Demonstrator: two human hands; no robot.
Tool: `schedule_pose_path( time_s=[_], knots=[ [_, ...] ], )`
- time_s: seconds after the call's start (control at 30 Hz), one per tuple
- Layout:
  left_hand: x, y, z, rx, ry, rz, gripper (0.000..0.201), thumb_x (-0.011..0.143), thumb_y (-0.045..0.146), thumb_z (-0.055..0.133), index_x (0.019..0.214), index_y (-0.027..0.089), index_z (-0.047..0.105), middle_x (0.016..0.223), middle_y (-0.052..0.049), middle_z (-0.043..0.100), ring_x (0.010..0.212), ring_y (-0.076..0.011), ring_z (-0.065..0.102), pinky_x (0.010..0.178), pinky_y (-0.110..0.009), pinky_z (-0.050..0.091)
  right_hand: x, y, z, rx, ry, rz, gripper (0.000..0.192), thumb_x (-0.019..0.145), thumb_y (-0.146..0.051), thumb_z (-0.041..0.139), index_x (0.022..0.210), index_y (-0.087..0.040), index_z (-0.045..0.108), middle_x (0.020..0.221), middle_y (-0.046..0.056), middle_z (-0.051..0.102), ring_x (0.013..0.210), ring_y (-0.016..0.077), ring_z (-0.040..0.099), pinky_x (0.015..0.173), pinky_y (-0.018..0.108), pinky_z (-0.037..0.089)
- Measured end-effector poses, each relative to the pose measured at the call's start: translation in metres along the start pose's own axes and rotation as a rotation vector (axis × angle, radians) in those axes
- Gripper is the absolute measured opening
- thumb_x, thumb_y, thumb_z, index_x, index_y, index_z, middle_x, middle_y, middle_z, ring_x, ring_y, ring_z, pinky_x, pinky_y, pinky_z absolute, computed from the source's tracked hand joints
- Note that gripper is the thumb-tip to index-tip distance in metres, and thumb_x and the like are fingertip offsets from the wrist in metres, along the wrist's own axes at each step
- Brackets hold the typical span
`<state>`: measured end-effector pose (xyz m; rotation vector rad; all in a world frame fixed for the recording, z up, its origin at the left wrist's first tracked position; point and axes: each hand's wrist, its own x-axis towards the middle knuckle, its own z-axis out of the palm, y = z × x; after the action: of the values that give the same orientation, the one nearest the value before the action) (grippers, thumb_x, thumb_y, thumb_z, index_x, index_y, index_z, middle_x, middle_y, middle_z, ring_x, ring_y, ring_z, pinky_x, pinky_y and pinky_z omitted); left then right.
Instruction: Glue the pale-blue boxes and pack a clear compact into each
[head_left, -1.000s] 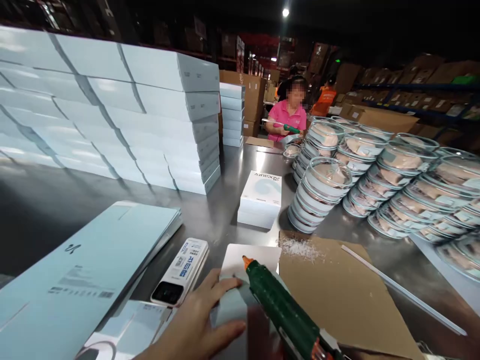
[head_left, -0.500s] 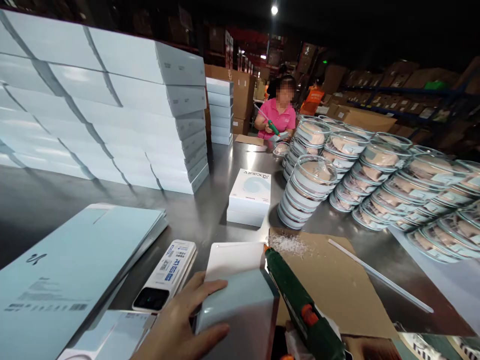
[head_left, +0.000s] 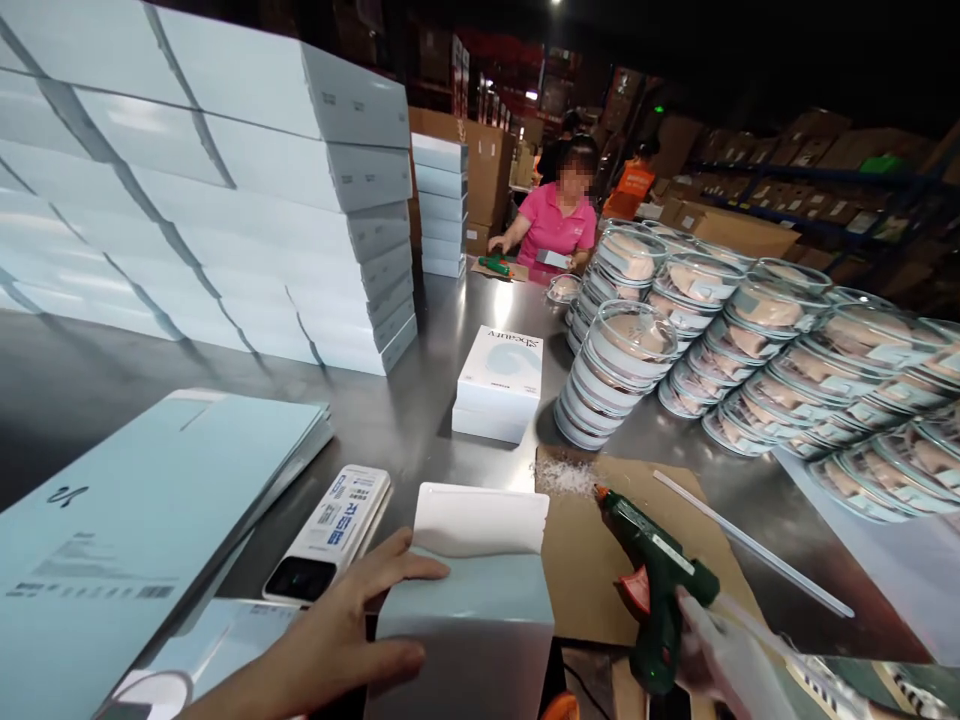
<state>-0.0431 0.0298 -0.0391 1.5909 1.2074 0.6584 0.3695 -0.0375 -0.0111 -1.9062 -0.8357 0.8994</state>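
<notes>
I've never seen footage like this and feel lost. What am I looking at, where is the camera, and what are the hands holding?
The camera sits on a person's head, looking down at their own bare hands over a metal table. The left hand steadies a pale blue carton with its flap open. The right hand holds a green glue gun above a brown cardboard sheet. Around them: stacked flat boxes, round clear containers, a small white box. A co-worker in pink sits at the far end.
</notes>
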Motion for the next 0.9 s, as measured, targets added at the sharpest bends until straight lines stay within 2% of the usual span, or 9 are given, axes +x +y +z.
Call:
schedule_pose_path(
  time_s=[0.07, 0.13, 0.23, 0.33, 0.4, 0.5, 0.67, 0.8, 0.9],
  knots=[
    [-0.001, -0.003, 0.003, 0.034, 0.039, 0.030, 0.061, 0.058, 0.012, 0.084, 0.116, 0.031, 0.078, 0.157, -0.013, 0.052, 0.149, -0.0425, 0.038, 0.112, -0.051, 0.045, -0.005, 0.002, -0.003, -0.049, 0.022, -0.032, 0.030, 0.083, -0.054, 0.069, 0.089, -0.026, 0.075, 0.060, 0.001, 0.072, 0.054, 0.0247, 0.071, 0.055, 0.033, 0.059],
    [-0.001, -0.009, 0.007, 0.062, 0.070, 0.055, 0.062, 0.058, 0.014, 0.084, 0.117, 0.032, 0.077, 0.155, -0.013, 0.053, 0.148, -0.0423, 0.039, 0.113, -0.052, 0.043, -0.015, -0.006, 0.018, 0.051, -0.064, -0.165, 0.048, 0.073, -0.046, 0.082, 0.115, -0.027, 0.070, 0.089, 0.006, 0.080, 0.075, 0.0252, 0.077, 0.070, 0.033, 0.062],
    [-0.001, -0.017, 0.014, 0.022, 0.091, 0.071, 0.058, 0.061, 0.025, 0.086, 0.117, 0.031, 0.075, 0.152, -0.013, 0.056, 0.149, -0.0426, 0.038, 0.114, -0.052, 0.042, -0.029, -0.029, 0.075, 0.292, -0.416, -0.450, 0.111, 0.063, -0.045, 0.093, 0.155, -0.032, 0.031, 0.145, 0.016, 0.061, 0.124, 0.0292, 0.065, 0.102, 0.043, 0.054],
    [0.000, -0.019, 0.024, -0.195, 0.143, 0.106, 0.048, 0.067, 0.046, 0.087, 0.108, 0.030, 0.070, 0.155, -0.011, 0.050, 0.139, -0.0413, 0.051, 0.105, -0.047, 0.051, -0.038, -0.037, 0.118, 0.426, -0.738, -0.426, 0.115, 0.079, -0.059, 0.079, 0.160, -0.041, 0.000, 0.152, 0.015, 0.053, 0.133, 0.0273, 0.059, 0.105, 0.047, 0.051],
    [0.000, -0.018, 0.030, -0.374, 0.209, 0.153, 0.046, 0.074, 0.053, 0.083, 0.107, 0.030, 0.059, 0.147, -0.010, 0.053, 0.127, -0.0355, 0.061, 0.096, -0.042, 0.056, -0.039, -0.030, 0.125, 0.329, -0.748, -0.468, 0.091, 0.090, -0.059, 0.065, 0.159, -0.045, 0.007, 0.148, 0.012, 0.056, 0.129, 0.0260, 0.062, 0.101, 0.044, 0.054],
    [0.001, -0.010, 0.031, -0.406, 0.228, 0.266, 0.043, 0.086, 0.050, 0.075, 0.117, 0.031, 0.052, 0.122, -0.008, 0.061, 0.116, -0.0290, 0.064, 0.095, -0.039, 0.055, -0.037, -0.020, 0.118, -0.051, -0.632, -0.705, 0.063, 0.094, -0.039, 0.065, 0.151, -0.045, 0.039, 0.147, 0.008, 0.056, 0.131, 0.0270, 0.060, 0.105, 0.042, 0.052],
    [0.007, 0.013, 0.008, -0.080, -0.045, 0.341, 0.026, 0.095, 0.046, 0.063, 0.112, 0.030, 0.074, 0.111, -0.007, 0.058, 0.109, -0.0264, 0.061, 0.101, -0.039, 0.052, -0.031, -0.038, 0.115, -0.118, -0.556, -1.082, 0.063, 0.084, -0.019, 0.074, 0.138, -0.044, 0.056, 0.129, 0.004, 0.065, 0.118, 0.0232, 0.067, 0.096, 0.035, 0.057],
    [0.014, 0.021, -0.015, -0.068, -0.078, 0.302, 0.026, 0.089, 0.050, 0.069, 0.103, 0.031, 0.081, 0.116, -0.008, 0.060, 0.110, -0.0255, 0.064, 0.094, -0.034, 0.056, -0.026, -0.047, 0.108, -0.063, -0.639, -0.905, 0.052, 0.087, -0.027, 0.073, 0.135, -0.043, 0.061, 0.144, 0.008, 0.059, 0.127, 0.0276, 0.063, 0.101, 0.042, 0.056],
    [0.019, 0.021, -0.023, -0.203, 0.272, 0.205, 0.037, 0.086, 0.058, 0.070, 0.099, 0.025, 0.079, 0.118, -0.009, 0.064, 0.111, -0.0294, 0.066, 0.092, -0.035, 0.057, -0.022, -0.042, 0.098, 0.204, -0.701, -0.480, 0.065, 0.088, -0.057, 0.068, 0.147, -0.040, 0.050, 0.154, 0.011, 0.052, 0.136, 0.0323, 0.056, 0.103, 0.047, 0.053]
  ],
)
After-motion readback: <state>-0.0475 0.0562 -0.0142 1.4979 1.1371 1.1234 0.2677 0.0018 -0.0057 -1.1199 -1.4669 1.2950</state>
